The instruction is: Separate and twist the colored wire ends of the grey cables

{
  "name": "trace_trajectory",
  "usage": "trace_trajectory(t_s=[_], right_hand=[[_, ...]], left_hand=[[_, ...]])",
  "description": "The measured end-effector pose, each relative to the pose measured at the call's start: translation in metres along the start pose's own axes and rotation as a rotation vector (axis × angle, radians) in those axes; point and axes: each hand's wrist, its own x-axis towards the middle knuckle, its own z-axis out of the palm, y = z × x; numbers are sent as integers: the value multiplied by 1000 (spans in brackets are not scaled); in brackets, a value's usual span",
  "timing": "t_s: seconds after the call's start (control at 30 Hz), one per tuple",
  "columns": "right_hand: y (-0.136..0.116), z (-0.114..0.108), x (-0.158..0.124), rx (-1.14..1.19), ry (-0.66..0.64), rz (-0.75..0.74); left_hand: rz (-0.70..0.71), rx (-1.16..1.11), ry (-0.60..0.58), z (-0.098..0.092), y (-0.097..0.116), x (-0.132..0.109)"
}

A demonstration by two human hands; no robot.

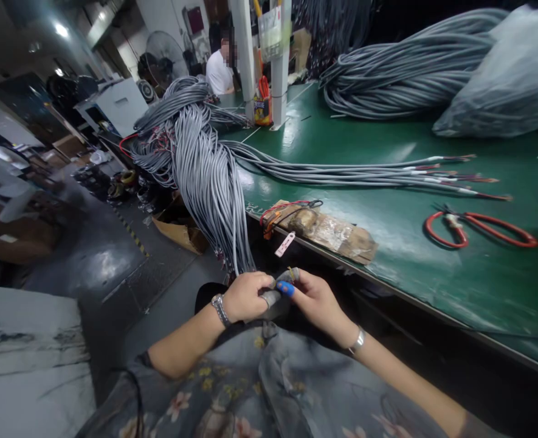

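My left hand and my right hand meet over my lap, just off the front edge of the green table. Both are closed, with fingertips pinched together and touching. Grey wrapping covers several fingertips, and a blue wrap sits on my right thumb. Whatever lies between the fingers is too small or hidden to make out. Close beyond the left hand hangs a thick bundle of grey cables. A taped wooden block with red and black leads lies at the table edge, a pink tag hanging beside it.
Several grey cables with stripped ends stretch across the table. Red-handled cutters lie at the right. Coiled cables and a plastic bag stand behind. A white post rises from the table; a person sits beyond.
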Motion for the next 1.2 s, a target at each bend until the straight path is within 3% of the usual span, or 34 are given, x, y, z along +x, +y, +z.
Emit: trace_trajectory(t_s=[0.1, 0.23, 0.43, 0.53, 0.63, 0.9, 1.2], right_hand=[[1, 2, 1, 22, 35, 15], [8, 6, 2, 142, 48, 144], [15, 9, 8, 173, 37, 163], [14, 4, 13, 89, -29, 130], [11, -1, 18, 5, -72, 86], [5, 11, 17, 173, 48, 182], [7, 16, 14, 218, 106, 194]], left_hand=[[2, -8, 89, 3, -3, 0], [-110, -302, 186, 12, -8, -1], [-146, -466, 112, 15, -12, 2], [-206, -486, 42, 12, -14, 4], [-233, -512, 44, 12, -14, 4], [-404, -1031, 215, 20, -6, 6], [-503, -1159, 341, 24, -5, 9]])
